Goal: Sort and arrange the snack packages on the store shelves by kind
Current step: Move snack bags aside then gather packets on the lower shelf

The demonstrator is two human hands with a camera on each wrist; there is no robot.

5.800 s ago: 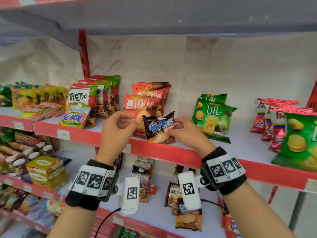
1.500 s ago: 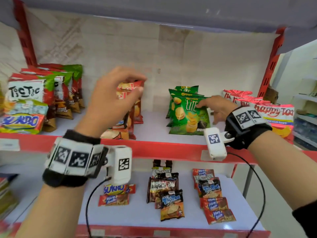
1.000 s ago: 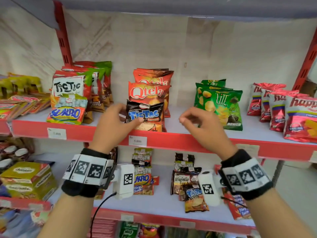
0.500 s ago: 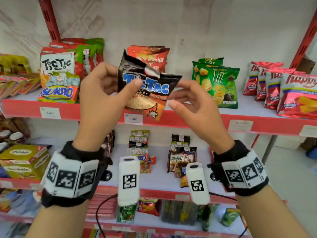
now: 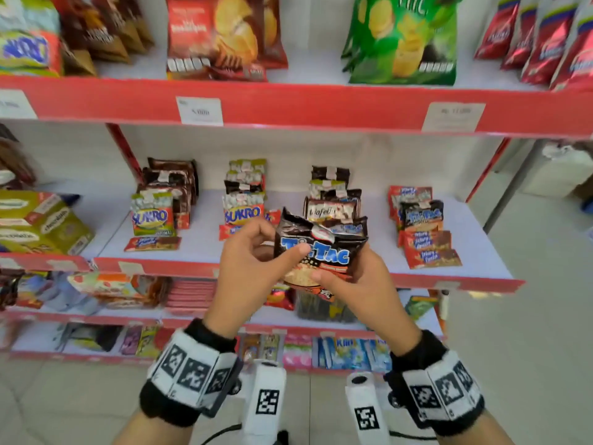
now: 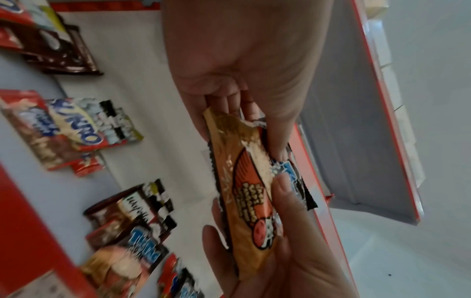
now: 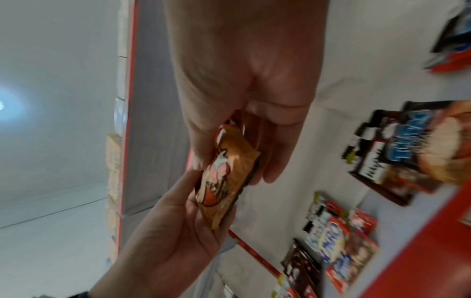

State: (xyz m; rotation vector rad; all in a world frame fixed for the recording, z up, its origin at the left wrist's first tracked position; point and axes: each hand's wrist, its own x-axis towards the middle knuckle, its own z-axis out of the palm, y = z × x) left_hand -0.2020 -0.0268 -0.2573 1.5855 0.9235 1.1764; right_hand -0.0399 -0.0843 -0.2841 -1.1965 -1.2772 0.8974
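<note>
A black and orange Tic Tac snack packet is held upright in front of the middle shelf. My left hand pinches its left side, thumb across the blue lettering. My right hand grips its lower right corner. In the left wrist view the packet shows edge-on between my left hand and right hand. The right wrist view shows the same packet in my right hand, with my left hand below. More Tic Tac packets stand on the shelf's right.
Sukro packets and Wafello packets stand in rows on the middle shelf. The upper shelf's red edge carries red chip bags and green chip bags. Yellow boxes sit at the left.
The Tic Tac packet came off the top shelf and down to the middle shelf's height. My right hand, apart from it before, now grips it. The head view has tilted down.
</note>
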